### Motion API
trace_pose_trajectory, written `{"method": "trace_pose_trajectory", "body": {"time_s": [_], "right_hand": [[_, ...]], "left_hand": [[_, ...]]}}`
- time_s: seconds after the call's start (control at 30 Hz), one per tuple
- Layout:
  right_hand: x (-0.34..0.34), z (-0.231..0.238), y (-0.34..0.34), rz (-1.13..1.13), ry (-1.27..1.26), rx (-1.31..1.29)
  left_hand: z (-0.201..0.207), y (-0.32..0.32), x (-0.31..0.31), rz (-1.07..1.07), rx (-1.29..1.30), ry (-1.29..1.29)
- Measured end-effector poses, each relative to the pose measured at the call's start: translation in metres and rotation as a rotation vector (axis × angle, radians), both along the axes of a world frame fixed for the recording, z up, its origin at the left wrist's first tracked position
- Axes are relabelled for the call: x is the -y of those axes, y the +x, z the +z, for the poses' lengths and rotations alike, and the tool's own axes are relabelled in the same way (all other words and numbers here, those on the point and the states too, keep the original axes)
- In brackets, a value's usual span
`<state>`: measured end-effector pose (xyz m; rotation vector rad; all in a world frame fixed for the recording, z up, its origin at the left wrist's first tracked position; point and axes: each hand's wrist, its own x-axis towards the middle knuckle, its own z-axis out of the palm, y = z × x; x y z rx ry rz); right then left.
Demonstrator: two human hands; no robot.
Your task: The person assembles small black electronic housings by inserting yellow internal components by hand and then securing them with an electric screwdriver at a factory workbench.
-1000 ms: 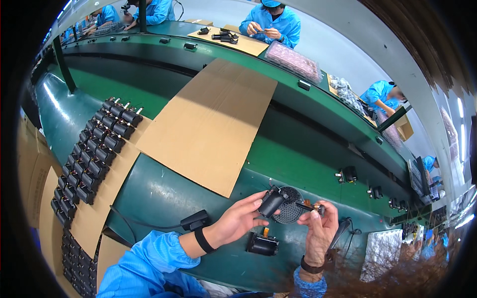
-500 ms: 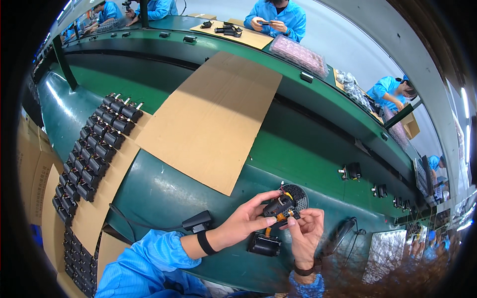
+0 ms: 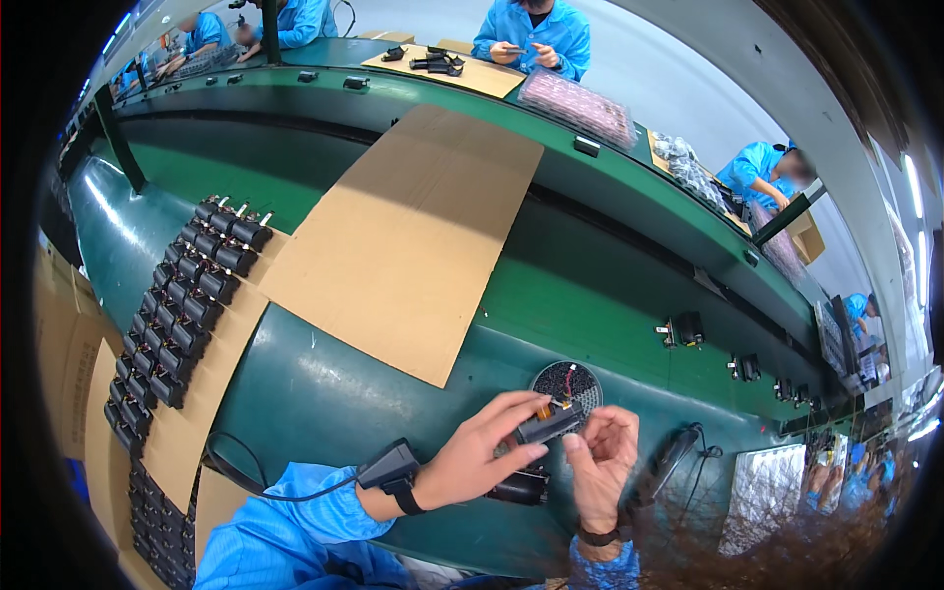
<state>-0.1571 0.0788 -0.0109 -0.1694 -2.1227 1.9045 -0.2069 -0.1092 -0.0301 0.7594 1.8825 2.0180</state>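
One small black plastic unit point(image 3: 553, 424) with an orange strip and thin wires, held aloft above the glossy dark-green tabletop point(image 3: 324, 374), just by a round grey dish point(image 3: 592, 391) near the far edge. With the bare left hand point(image 3: 482, 457), grips the unit between thumb and fingers, clamped on its left end. With the bare right hand point(image 3: 602, 467), hovers at its right end, thumb and fingertips curled close together; cannot tell whether touching it. Just below the left hand, a second black housing point(image 3: 521, 489) on the tabletop, partly hidden. Toward the right end, a black elongated object point(image 3: 676, 455) with a cord, then a flat silvery sheet point(image 3: 762, 492). Over the far edge, a plain brown cardboard sheet point(image 3: 408, 246); along the left end, many black rounded units point(image 3: 187, 315) in rows on brown cardboard.
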Motion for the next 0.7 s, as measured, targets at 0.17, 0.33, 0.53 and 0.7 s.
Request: {"method": "trace_pose_trajectory", "body": {"time_s": [0.17,0.33,0.53,0.7], "right_hand": [[0.002,0.009,-0.011,0.136,0.454,-0.033],[-0.002,0.005,-0.011,0.162,0.393,-0.068],[0.000,0.009,-0.011,0.110,0.457,-0.128],[-0.021,0.013,-0.002,0.246,0.103,0.133]], "left_hand": [[-0.023,-0.003,0.003,-0.152,0.458,0.180],[-0.019,-0.001,0.000,-0.192,0.482,0.140],[-0.011,-0.002,0.000,-0.173,0.303,0.142],[-0.006,-0.010,0.003,-0.042,-0.148,0.075]]}}
